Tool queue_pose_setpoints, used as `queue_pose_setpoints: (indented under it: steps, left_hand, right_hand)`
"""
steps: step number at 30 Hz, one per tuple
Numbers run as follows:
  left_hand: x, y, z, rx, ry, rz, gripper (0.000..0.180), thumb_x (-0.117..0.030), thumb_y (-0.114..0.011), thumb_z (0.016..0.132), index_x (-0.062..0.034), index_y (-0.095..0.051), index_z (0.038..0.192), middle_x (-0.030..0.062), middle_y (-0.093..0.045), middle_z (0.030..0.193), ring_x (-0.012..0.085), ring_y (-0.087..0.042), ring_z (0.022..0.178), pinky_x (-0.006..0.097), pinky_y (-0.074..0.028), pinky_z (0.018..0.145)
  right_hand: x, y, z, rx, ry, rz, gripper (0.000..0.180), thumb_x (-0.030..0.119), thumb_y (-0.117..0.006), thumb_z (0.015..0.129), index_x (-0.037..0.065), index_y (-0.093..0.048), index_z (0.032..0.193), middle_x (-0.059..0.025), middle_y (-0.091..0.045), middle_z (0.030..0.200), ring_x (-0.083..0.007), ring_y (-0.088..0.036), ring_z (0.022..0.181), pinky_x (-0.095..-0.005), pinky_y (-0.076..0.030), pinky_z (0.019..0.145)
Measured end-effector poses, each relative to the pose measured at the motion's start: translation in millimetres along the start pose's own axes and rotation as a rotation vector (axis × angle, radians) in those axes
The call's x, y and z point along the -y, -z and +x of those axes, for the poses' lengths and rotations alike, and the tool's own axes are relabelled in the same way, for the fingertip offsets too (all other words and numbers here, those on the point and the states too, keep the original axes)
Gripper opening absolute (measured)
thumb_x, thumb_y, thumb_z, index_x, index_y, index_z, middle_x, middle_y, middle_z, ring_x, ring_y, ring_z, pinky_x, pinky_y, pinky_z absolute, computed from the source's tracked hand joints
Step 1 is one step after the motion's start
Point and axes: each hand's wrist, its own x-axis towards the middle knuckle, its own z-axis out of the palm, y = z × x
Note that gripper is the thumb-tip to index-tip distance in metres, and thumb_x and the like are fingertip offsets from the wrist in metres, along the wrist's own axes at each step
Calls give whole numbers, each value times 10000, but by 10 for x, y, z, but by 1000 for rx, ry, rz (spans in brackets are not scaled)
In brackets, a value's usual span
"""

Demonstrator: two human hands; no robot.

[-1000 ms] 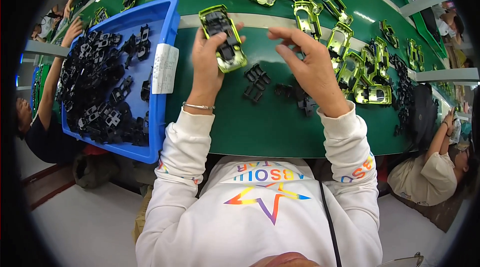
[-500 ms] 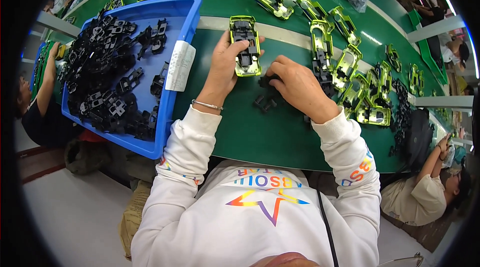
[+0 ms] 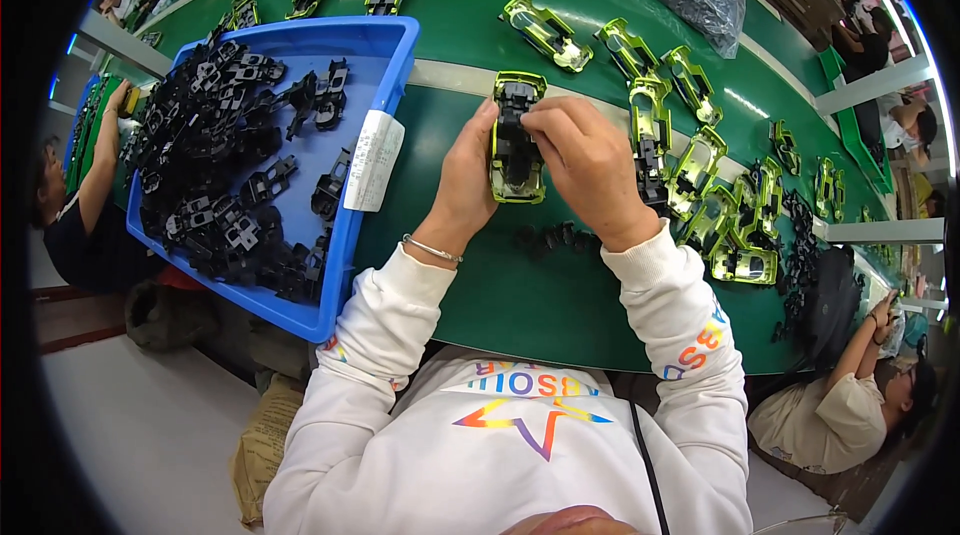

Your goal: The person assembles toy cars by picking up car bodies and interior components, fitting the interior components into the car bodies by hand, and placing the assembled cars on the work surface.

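One lime/blk toy-car shell held over desk toward front edge, btwn blue tray at desk's L side & loose green shells to R; L hand grips shell's L side, fingers mostly hidden; R hand fingertips bunched tog. at its R side, can't tell if pinching a pt; small blk pts lie nearer front edge

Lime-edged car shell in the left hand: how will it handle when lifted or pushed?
The car shell is probably stiff: no bend shows in the left hand. Likely light, as its lime rim looks thin. That rim's shine suggests slipperiness.
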Motion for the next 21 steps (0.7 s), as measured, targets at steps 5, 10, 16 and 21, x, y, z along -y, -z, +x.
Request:
queue_pose_setpoints:
  steps: [5,10,16,21]
  left_hand:
    - [3,-33,-11,38,-13,1,313,-239,-452,1019,-74,-511,1280,33,-612,1116,112,-609,998,282,-513,859]
    - [-7,-5,-2,25,-24,28,379,-181,-504,959,-46,-483,1312,48,-599,1124,125,-597,1028,280,-499,881]
    - [62,25,24,49,-67,135,530,-140,-512,917,-15,-408,1422,96,-598,1194,172,-611,1063,313,-517,914]
    - [50,-27,-29,99,-132,181,624,-126,-476,879,17,-325,1468,195,-563,1316,312,-588,1247,393,-546,971]
  right_hand:
    - [-40,38,-16,42,114,-81,241,-29,-674,735,30,-648,968,-91,-660,994,-290,-652,873,-376,-553,734]
    - [15,105,-29,77,75,-38,291,-51,-674,729,16,-672,1013,-95,-656,999,-290,-644,887,-374,-554,756]
    - [57,116,-74,77,-33,1,259,-49,-699,774,10,-674,1025,-106,-639,1027,-284,-636,928,-367,-542,767]
    - [150,160,-70,-41,-639,349,352,87,-778,810,54,-674,1145,-103,-602,1174,-215,-641,936,-339,-506,792]
